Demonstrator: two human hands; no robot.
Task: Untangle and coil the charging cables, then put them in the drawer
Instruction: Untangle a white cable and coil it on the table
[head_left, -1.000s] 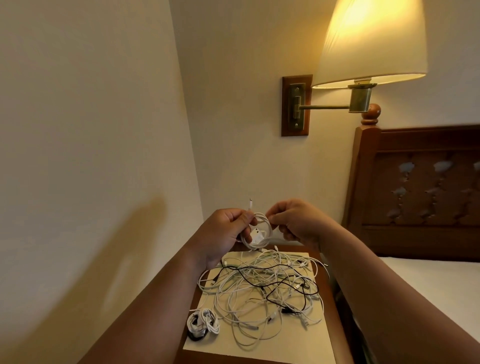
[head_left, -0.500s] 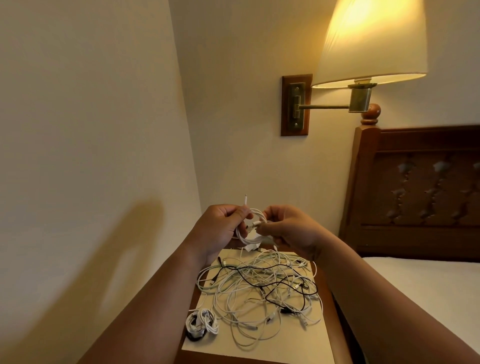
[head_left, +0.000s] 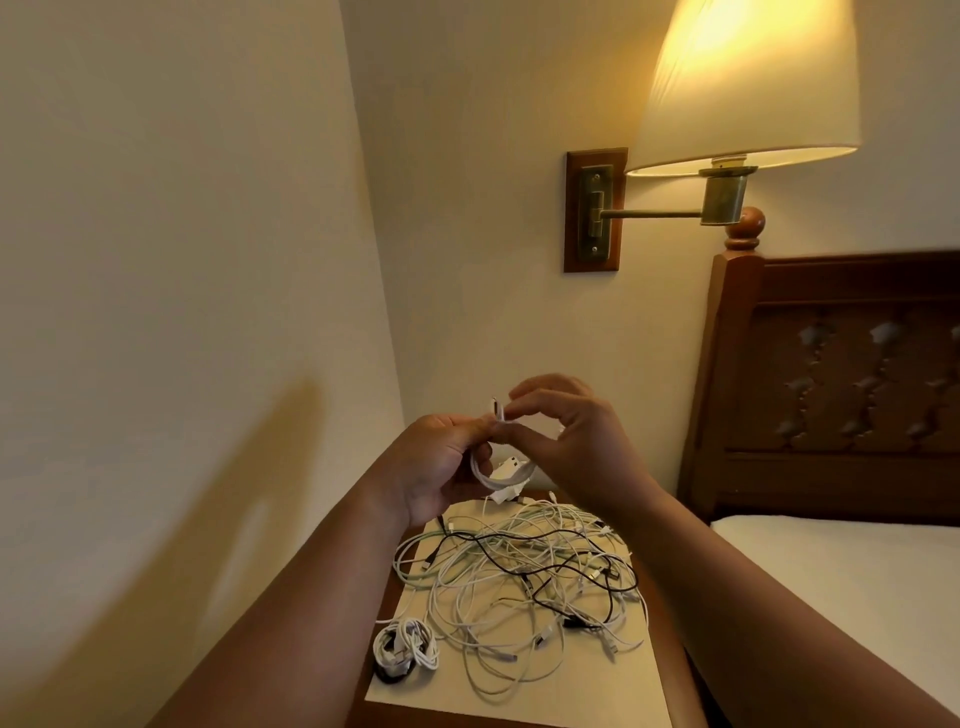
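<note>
Charging cables lie in three lots here. Farthest left, past the wall (head_left: 156, 312) that rises close on that side, a small white bundle (head_left: 406, 647) sits already coiled at the near left corner of the cream sheet (head_left: 597, 696), almost on its edge. Above the far end of the bench (head_left: 675, 670), my left hand (head_left: 441, 462) curls its fingers round a white cable loop (head_left: 493, 480), held up in the air over the pile. One plug end (head_left: 496, 408) stands up from the loop. My right hand (head_left: 566, 441) pinches the cable just beside that plug between thumb and forefinger, with the other fingers arched loosely above. Below both hands, the loose tangle (head_left: 519, 571) of white cables, with a black one running through it, covers most of the sheet, and its loops reach the sheet's right edge. Only a thin strip of bench wood shows there. Just beside it lies the bed's white mattress (head_left: 831, 571), with the dark headboard (head_left: 831, 389) behind.
</note>
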